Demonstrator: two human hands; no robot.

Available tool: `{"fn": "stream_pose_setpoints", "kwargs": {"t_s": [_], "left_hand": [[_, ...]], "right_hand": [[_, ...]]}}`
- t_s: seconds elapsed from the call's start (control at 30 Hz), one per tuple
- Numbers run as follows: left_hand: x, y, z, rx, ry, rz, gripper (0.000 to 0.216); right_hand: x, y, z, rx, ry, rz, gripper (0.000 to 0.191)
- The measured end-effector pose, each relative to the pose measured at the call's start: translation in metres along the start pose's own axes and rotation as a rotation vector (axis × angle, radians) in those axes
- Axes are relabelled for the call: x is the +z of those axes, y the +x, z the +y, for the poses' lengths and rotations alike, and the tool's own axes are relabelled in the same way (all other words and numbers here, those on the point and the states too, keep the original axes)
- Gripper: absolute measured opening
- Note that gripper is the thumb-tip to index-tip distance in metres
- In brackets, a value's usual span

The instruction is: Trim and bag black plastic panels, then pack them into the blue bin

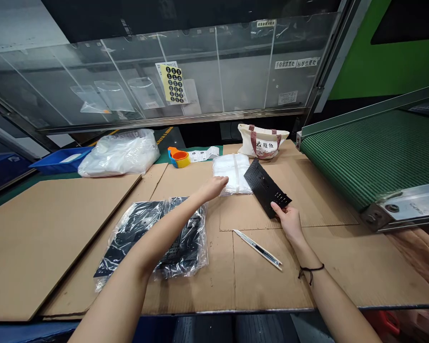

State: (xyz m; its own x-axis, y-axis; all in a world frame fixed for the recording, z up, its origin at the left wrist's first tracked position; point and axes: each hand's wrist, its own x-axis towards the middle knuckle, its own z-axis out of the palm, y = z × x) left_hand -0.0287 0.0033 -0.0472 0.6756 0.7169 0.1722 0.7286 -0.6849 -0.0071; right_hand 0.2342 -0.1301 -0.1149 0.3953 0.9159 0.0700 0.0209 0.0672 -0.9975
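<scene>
My right hand [289, 218] grips a thin black perforated panel [266, 186] by its lower right corner, tilted above the cardboard. At the left edge of a banded stack of clear plastic bags [232, 169] is my left hand [215, 187], fingers curled together. Whether a bag is pinched between them is hidden. Under my left forearm lie more black panels [143, 216] wrapped in clear plastic. A white utility knife [258, 249] rests on the cardboard, between the wrapped panels and my right wrist.
A cardboard sheet [57, 219] covers the left side. Along the back are a blue tray [62, 161], a bulky plastic bag bundle [119, 152], an orange-and-blue tape dispenser [178, 157], a printed paper strip [204, 154] and a cloth bag [262, 142]. A green conveyor belt [379, 147] borders the right.
</scene>
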Motion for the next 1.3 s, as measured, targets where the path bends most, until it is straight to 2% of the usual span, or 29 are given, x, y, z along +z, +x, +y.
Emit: {"fn": "stream_pose_setpoints", "kwargs": {"t_s": [0.4, 0.6, 0.8, 0.93, 1.13, 1.3], "left_hand": [[0.002, 0.013, -0.001, -0.192, -0.187, -0.159, 0.023], [0.002, 0.014, 0.003, -0.263, -0.260, -0.124, 0.025], [0.003, 0.016, 0.003, -0.357, -0.320, -0.090, 0.026], [0.002, 0.016, 0.004, -0.416, -0.346, -0.067, 0.027], [0.000, 0.016, 0.005, -0.483, -0.376, -0.036, 0.026], [-0.003, 0.015, 0.004, -0.548, -0.412, 0.036, 0.026]], "right_hand": [[0.002, -0.005, -0.006, -0.075, -0.040, 0.006, 0.060], [0.000, -0.014, -0.013, -0.193, -0.048, 0.072, 0.053], [0.003, -0.030, -0.023, -0.255, -0.117, -0.088, 0.036], [0.005, -0.035, -0.026, -0.276, -0.171, -0.163, 0.034], [0.003, -0.035, -0.028, -0.270, -0.263, -0.230, 0.029], [0.004, -0.035, -0.028, -0.256, -0.312, -0.234, 0.031]]}}
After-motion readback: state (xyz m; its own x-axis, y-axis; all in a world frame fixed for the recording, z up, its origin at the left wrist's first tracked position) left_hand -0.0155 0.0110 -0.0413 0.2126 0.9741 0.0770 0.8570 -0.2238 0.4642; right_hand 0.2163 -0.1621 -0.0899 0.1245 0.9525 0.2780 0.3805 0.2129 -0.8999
